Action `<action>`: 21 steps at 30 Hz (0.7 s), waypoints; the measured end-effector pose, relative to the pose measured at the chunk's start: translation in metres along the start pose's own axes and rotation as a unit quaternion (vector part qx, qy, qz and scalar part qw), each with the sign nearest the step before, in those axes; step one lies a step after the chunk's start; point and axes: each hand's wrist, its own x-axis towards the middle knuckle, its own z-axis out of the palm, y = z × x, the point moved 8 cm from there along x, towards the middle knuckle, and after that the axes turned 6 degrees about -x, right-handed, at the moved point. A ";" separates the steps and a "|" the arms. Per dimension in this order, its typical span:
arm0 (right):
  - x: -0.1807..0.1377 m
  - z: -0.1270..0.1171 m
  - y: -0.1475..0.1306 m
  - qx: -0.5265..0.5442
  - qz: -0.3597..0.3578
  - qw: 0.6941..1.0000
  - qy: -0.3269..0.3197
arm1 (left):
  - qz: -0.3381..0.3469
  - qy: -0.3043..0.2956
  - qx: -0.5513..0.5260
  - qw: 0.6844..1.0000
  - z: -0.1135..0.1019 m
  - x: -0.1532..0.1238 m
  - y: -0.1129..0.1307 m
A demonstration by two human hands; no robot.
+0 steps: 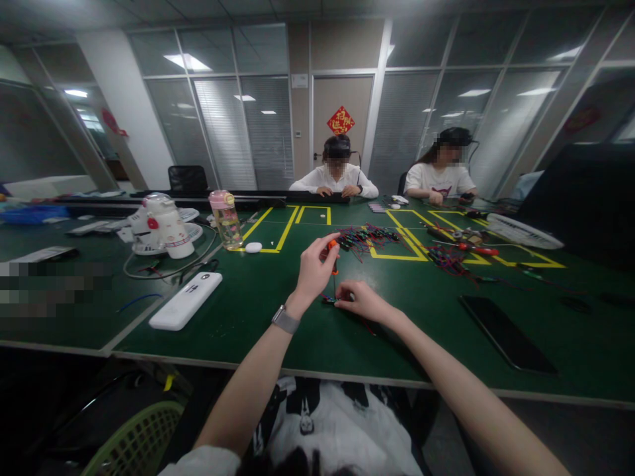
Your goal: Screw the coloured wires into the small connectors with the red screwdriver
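My left hand [316, 266] is closed around the orange and black handle of a screwdriver [334, 270], held upright with its shaft pointing down. Under its tip lies a small green connector with wires [328, 300] on the green table. The fingers of my right hand [361, 301] pinch at that connector and steady it on the tabletop. Whether the tip sits in a screw is too small to tell. Beyond my hands is a heap of similar wired connectors [370, 238].
A white power bank [186, 301] and a pink-lidded bottle [226, 221] stand left; a black phone [506, 334] lies right. A second wire pile [446, 259] sits near a red-handled tool [479, 248]. Two people [335, 175] [441, 175] sit across the table [397, 357].
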 end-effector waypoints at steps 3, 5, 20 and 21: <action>0.000 0.000 0.000 0.002 -0.002 1.000 0.000 | -0.002 -0.001 0.001 1.000 0.000 0.000 0.000; 0.000 0.000 0.001 0.002 -0.001 1.000 0.000 | -0.003 -0.001 0.006 1.000 0.000 0.000 0.000; -0.001 0.000 0.001 0.008 0.001 1.000 -0.004 | -0.052 -0.027 0.010 0.998 0.007 -0.002 -0.014; -0.001 0.000 0.001 0.007 0.000 1.000 -0.003 | -0.050 -0.018 0.016 0.998 0.006 -0.001 -0.015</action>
